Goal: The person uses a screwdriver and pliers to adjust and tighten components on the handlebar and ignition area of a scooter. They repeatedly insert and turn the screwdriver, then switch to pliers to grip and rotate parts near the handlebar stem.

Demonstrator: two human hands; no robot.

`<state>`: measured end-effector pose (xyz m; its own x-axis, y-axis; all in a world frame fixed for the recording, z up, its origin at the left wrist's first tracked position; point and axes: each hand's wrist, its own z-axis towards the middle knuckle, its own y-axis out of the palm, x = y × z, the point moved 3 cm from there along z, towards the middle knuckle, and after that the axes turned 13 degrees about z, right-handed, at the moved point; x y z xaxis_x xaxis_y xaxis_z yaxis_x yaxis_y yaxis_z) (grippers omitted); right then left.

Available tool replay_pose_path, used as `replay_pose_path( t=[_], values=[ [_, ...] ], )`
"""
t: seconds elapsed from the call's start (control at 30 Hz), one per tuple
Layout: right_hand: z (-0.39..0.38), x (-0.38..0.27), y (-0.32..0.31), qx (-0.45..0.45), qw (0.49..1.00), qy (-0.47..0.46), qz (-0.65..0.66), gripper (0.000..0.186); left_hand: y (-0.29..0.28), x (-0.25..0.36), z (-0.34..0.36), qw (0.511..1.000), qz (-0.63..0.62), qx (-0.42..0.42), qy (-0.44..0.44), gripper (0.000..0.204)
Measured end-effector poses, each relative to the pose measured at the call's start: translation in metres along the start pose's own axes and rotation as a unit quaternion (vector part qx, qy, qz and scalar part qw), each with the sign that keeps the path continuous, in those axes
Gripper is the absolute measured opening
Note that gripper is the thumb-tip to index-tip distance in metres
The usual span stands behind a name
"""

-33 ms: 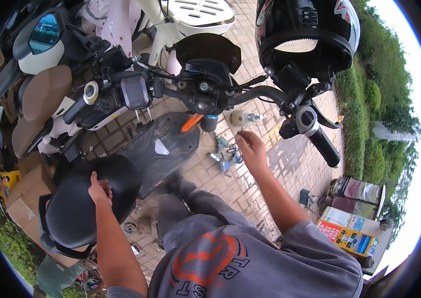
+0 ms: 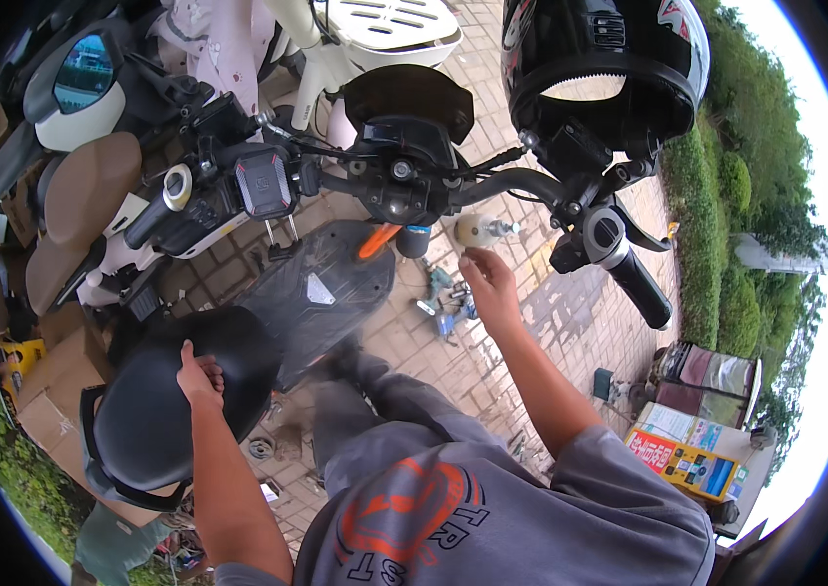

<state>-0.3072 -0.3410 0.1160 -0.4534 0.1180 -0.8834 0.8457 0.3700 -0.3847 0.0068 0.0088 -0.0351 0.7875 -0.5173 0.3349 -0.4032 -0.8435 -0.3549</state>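
Note:
My left hand (image 2: 201, 375) is over the black scooter seat (image 2: 145, 420), thumb stretched out and fingers curled in toward the palm. Nothing shows in it. My right hand (image 2: 488, 280) is held out above the paving, thumb and fingertips drawn together in a pinch. Whether something small sits between those fingertips is too small to make out. Just beyond it is a bottle (image 2: 477, 230) of pale liquid. A green power tool (image 2: 436, 285) and a blue one (image 2: 455, 317) lie on the ground to the left of the right hand.
Ahead are the scooter's handlebar (image 2: 512, 183), right grip (image 2: 641, 291) and a hanging black helmet (image 2: 604, 73). The dark footboard (image 2: 331, 278) lies between seat and handlebar. Other parked scooters (image 2: 92, 186) and cardboard boxes (image 2: 67, 386) crowd the left. A hedge (image 2: 692, 244) runs along the right.
My right hand has shifted very slightly left relative to the bottle. The left hand stays over the seat.

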Motion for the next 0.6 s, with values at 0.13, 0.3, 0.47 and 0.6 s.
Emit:
replay_pose_path(
  t=[0.13,0.3,0.47,0.6],
  values=[
    [0.038,0.023,0.036,0.022,0.997,-0.048,0.051,0.04,-0.001,0.0,0.003,1.0,0.005,0.008,-0.017,0.053],
    [0.055,0.031,0.067,0.021,0.97,0.016,0.24,0.033,0.0,0.002,0.001,1.0,0.011,0.005,-0.023,0.052],
    [0.049,0.036,0.07,-0.001,0.938,0.126,0.323,0.021,-0.001,0.0,0.004,1.0,0.005,0.005,-0.028,0.053],
    [0.041,0.036,0.061,-0.027,0.919,0.144,0.365,0.02,-0.002,-0.001,0.006,1.0,0.004,0.002,-0.019,0.056]
  ],
)
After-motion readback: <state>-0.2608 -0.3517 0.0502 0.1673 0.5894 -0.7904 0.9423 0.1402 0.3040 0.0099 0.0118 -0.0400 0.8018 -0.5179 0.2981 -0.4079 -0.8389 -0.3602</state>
